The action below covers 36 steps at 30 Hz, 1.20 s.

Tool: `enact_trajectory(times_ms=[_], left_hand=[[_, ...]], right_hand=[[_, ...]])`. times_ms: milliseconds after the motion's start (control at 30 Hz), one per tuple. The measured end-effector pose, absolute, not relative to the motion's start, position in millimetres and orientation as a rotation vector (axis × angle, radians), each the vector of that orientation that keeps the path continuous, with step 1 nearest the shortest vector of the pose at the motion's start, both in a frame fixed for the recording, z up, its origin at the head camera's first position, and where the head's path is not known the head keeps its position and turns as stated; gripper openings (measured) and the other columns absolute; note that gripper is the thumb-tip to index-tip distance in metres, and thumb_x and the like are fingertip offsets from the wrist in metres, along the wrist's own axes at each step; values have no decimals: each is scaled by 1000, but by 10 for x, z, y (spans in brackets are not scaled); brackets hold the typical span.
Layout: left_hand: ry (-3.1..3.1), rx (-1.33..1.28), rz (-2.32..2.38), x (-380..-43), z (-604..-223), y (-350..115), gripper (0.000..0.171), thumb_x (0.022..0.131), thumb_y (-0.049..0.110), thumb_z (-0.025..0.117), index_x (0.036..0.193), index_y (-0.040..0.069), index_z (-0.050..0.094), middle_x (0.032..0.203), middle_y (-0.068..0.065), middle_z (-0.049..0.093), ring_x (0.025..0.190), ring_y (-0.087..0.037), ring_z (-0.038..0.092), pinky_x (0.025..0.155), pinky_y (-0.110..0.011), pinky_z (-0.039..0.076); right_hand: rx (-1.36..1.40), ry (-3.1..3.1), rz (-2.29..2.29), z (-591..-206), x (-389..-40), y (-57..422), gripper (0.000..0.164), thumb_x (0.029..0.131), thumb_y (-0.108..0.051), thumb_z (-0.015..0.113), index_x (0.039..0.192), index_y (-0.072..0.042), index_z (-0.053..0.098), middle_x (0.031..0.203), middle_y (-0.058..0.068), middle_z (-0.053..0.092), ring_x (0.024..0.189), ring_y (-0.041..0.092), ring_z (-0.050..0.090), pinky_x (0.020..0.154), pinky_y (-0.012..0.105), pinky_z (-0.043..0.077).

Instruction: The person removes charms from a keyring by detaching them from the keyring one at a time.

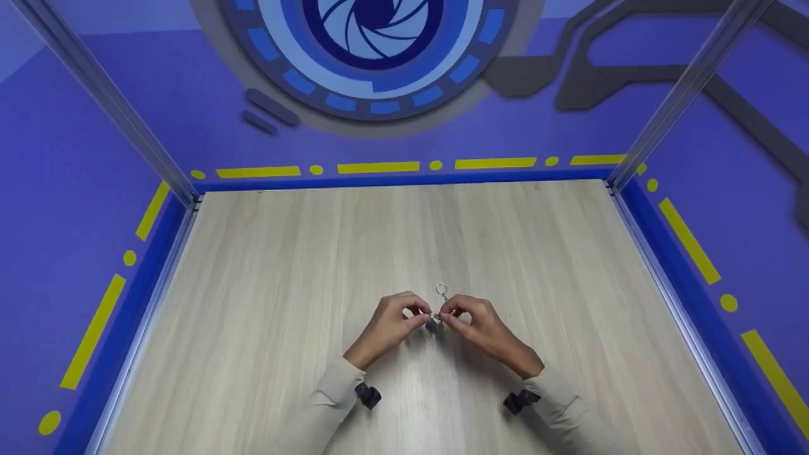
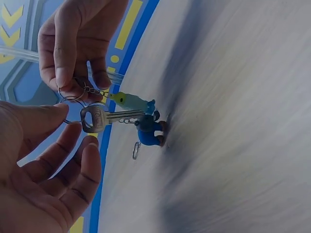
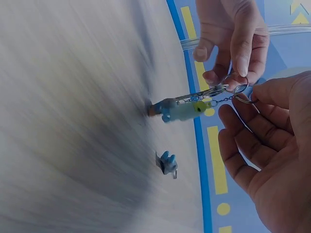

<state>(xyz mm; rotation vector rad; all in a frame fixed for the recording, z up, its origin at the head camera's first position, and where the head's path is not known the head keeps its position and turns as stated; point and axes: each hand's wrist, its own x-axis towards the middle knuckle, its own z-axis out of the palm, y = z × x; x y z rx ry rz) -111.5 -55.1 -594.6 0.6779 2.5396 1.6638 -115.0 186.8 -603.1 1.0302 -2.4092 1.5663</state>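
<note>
At lower centre, our left hand (image 1: 390,322) and right hand (image 1: 477,323) each pinch a key ring (image 2: 73,99); the key (image 2: 104,118) and charms (image 2: 141,116) hang still joined, with separation left.

A silver key (image 2: 97,118) hangs on a thin split ring (image 2: 73,104), its blade pointing toward the wooden tabletop. From the ring, at about 3 o'clock, dangle a pale green-and-blue charm (image 2: 133,102) and a darker blue figure (image 2: 148,131) touching the surface.
</note>
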Motion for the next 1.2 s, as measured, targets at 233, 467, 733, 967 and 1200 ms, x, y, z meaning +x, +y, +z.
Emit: enact_trajectory(times_ms=[233, 467, 733, 967, 1200], left_hand=[[2570, 719, 1650, -1116, -5921, -531, 7, 95, 3, 84, 94, 10, 82, 94, 2, 77, 89, -10, 69, 72, -23, 55], [2494, 643, 1699, -1103, -5905, -578, 6, 97, 5, 84, 95, 11, 83, 98, 2, 78, 92, -8, 69, 76, -26, 57], [2473, 576, 1680, -1085, -5934, -617, 9, 100, 8, 81, 97, 17, 80, 102, 4, 78, 96, -9, 70, 79, -28, 57], [2468, 643, 1635, -1054, -5955, -556, 9, 98, 2, 80, 99, 11, 81, 99, 4, 76, 94, -11, 68, 71, -24, 57], [2549, 744, 1606, -1062, -5921, -474, 6, 98, 1, 80, 96, 7, 80, 96, 0, 77, 88, -10, 68, 68, -23, 55]], right_hand=[[1035, -2427, 1532, -6005, -1156, 1864, 5, 103, -3, 76, 102, -8, 76, 96, 0, 77, 87, 14, 72, 78, 31, 60], [1039, -2414, 1524, -6030, -1165, 1889, 7, 103, 0, 75, 102, -7, 75, 93, 5, 76, 84, 12, 68, 75, 28, 56], [1009, -2431, 1564, -6040, -1140, 1913, 5, 103, -1, 76, 102, -6, 75, 94, 8, 77, 87, 12, 70, 79, 28, 59], [992, -2429, 1539, -6023, -1104, 1898, 8, 101, 1, 76, 100, -7, 75, 93, 4, 76, 83, 15, 70, 75, 31, 59], [1015, -2393, 1517, -5998, -1105, 1877, 9, 101, 2, 76, 100, -6, 74, 91, 4, 76, 80, 20, 71, 73, 33, 59]])
